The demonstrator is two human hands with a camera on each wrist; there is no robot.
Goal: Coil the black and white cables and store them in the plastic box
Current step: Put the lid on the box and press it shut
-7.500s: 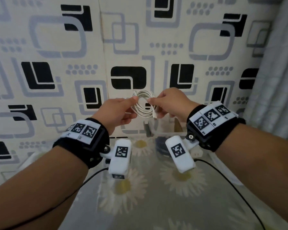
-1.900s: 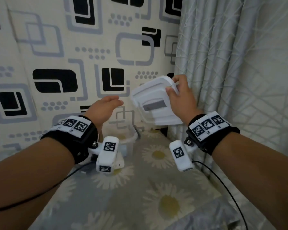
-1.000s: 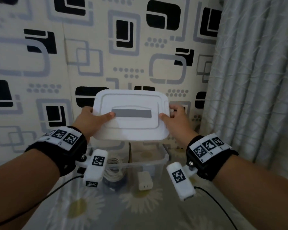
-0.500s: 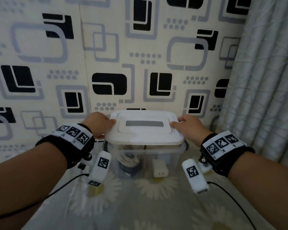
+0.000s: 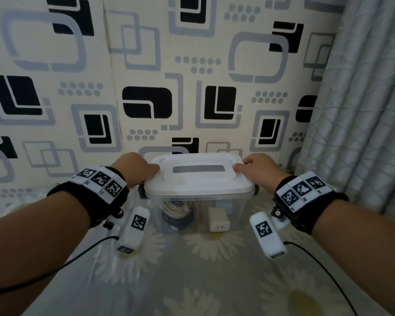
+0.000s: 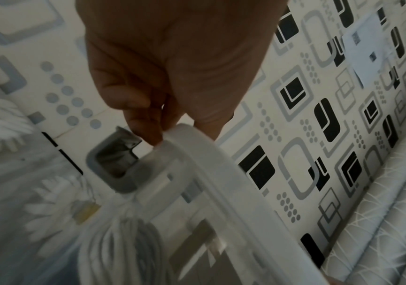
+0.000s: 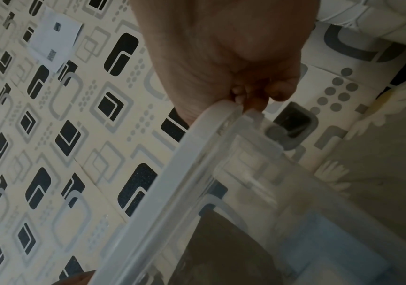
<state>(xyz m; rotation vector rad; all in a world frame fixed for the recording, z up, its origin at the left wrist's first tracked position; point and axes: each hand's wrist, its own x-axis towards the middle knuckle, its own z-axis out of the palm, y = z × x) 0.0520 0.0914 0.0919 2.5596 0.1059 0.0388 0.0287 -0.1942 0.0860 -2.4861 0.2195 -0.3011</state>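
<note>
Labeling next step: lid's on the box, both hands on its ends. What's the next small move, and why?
Probably swing the grey side latches up onto the lid. The lid looks seated on the plastic box, cables inside, but both latches hang open below the left hand and right hand.

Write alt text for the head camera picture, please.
Two hands, left hand and right hand, hold a white lid by its ends on a clear plastic box holding a coiled white cable and a charger.
</note>
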